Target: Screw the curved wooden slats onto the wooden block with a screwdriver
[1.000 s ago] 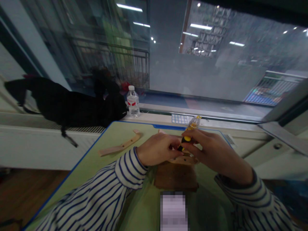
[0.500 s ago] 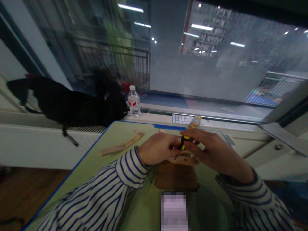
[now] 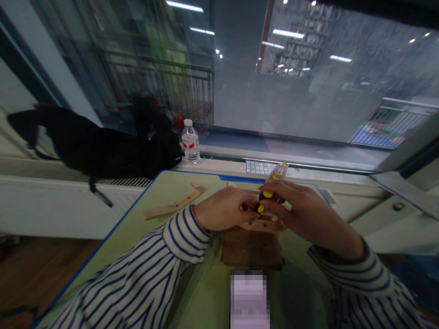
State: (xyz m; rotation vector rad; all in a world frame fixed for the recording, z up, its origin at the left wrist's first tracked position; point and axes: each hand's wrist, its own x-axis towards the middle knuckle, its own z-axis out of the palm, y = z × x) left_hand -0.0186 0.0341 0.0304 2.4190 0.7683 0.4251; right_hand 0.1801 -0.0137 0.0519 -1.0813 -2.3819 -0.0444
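Field log, remote view: a large window [image 3: 308,91] fills the far side, glare and reflections across it, with a white radiator [image 3: 68,205] below at left. On the ledge above sit a black bag [image 3: 113,153], its contents not visible, and a capped plastic water bottle [image 3: 190,142] with a red label, apparently holding water. A pale blue grid card [image 3: 256,167] lies at the far edge of a green mat [image 3: 116,237] with a blue border.

On the mat, state of the work as I read it: a curved wooden strip [image 3: 171,204] lies loose at left, joined to nothing. A second pale wooden piece [image 3: 260,225], with small dark holes or fittings, rests on a dark wooden block [image 3: 252,249] near centre. I cannot confirm any joined parts.

Above that piece, a small yellow-and-black screwdriver [image 3: 265,195], clear handle pointing far, is clenched in the right hand [image 3: 307,214]. The left hand [image 3: 224,209] is closed in at its lower end, with the contact partly hidden, so I cannot tell if it grips.
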